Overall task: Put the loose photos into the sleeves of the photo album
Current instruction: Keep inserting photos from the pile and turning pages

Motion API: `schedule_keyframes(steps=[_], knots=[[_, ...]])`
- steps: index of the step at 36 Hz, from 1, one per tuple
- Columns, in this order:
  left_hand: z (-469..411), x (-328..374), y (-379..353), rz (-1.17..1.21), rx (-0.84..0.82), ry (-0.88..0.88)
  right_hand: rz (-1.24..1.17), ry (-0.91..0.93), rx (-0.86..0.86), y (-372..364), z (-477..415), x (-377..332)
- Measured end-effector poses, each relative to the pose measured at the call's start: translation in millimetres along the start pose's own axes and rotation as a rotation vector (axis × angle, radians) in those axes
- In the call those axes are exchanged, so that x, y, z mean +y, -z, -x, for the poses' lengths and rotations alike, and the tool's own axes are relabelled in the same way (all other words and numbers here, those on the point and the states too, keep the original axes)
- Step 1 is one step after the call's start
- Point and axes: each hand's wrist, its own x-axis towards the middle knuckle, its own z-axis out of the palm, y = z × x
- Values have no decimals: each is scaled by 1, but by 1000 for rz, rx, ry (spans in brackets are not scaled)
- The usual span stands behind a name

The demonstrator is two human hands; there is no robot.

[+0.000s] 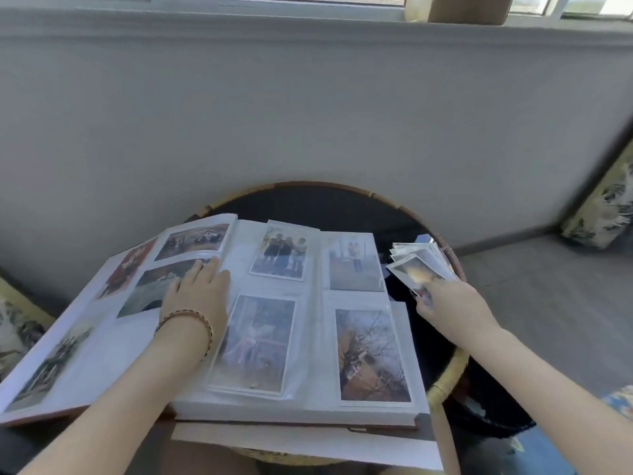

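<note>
Right of the album (281,411) lay the loose photos (423,265); the right hand (448,303) pinched the top one, the left hand (198,293) flat on a page.

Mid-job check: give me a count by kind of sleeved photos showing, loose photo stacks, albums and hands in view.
Sleeved photos: 8
Loose photo stack: 1 (how many sheets it holds cannot be told)
Album: 1
Hands: 2, with the left hand flat on a page and the right hand pinching the loose photo stack
Total: 12
</note>
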Motion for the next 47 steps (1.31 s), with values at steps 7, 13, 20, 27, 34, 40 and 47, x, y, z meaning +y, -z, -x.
schedule_keyframes(steps=[7,13,20,27,34,40,47], knots=[[-1,-2,-2,21,18,-5,111,22,-20,0,-2,-5],[0,-2,-1,53,15,-3,-128,-56,-116,1,0,5],[4,-3,4,203,63,2,80,23,84,12,-5,3],[22,2,17,645,467,-141,-318,286,714,44,-1,-78],[51,16,48,1529,147,-179,-576,503,669,65,14,-184],[47,-28,41,1333,343,-50,-795,556,427,67,19,-220],[47,-76,59,741,194,-397,-760,734,2,99,-16,-238]])
